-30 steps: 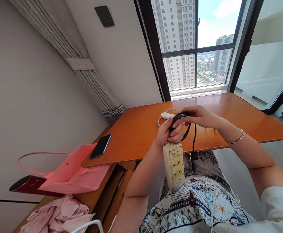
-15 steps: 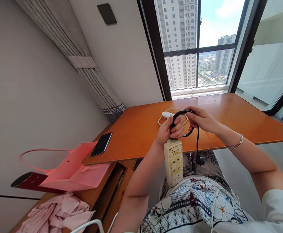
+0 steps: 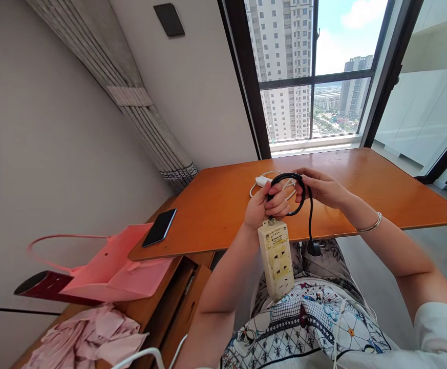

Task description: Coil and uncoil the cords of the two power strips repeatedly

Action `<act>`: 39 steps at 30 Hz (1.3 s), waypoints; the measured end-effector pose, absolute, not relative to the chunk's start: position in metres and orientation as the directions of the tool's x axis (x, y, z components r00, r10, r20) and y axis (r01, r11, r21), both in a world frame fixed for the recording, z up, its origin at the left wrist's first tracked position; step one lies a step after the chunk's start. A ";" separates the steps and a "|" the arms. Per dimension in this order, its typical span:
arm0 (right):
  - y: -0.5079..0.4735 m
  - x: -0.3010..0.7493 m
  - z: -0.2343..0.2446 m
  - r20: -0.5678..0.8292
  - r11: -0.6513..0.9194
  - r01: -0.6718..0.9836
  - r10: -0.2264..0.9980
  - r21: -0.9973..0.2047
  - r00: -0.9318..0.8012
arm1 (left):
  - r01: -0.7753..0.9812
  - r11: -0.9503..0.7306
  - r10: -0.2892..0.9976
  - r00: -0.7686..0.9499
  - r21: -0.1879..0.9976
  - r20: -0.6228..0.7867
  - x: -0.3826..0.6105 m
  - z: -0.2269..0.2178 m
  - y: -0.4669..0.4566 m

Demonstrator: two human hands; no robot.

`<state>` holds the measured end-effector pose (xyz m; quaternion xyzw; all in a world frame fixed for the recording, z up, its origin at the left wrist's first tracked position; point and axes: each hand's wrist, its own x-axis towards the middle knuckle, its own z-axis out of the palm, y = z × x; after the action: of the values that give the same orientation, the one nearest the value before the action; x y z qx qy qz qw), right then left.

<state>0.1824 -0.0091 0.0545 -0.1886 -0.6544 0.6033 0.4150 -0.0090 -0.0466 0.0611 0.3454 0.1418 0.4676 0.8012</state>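
The label on the power strip (image 3: 276, 259) is too small to read. Count one power strip, one black cord (image 3: 308, 205) and one plug (image 3: 314, 248). Your left hand (image 3: 263, 207), at the worktop's (image 3: 380, 189) near edge, clenches the cord where it leaves the strip, which sits upright below that edge. Your right hand (image 3: 323, 187), wrist bent inward, pinches the cord loop. One phone (image 3: 159, 228) lies at the near left corner.

A phone (image 3: 159, 227) lies on the orange table (image 3: 215, 205) (pink bag (image 3: 111, 266) beside).
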 end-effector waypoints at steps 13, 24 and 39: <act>-0.024 0.174 0.043 0.577 0.671 0.148 0.712 -0.726 -0.401 | -0.654 0.302 0.866 0.492 0.693 0.087 -0.004 0.066 -0.053; -0.008 0.185 0.040 0.405 0.416 -0.107 0.743 -0.903 -0.533 | -0.656 0.333 0.866 0.497 0.677 0.056 -0.005 0.061 -0.049; -0.007 0.184 -0.003 0.346 0.320 -0.142 0.907 -0.937 -0.240 | -0.696 0.241 0.898 0.425 0.676 0.117 -0.012 0.065 -0.051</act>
<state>0.1841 -0.0073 -0.0034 -0.3116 -0.6139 0.4930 0.5320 -0.0121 -0.0515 0.0649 0.3377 0.1495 0.5151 0.7735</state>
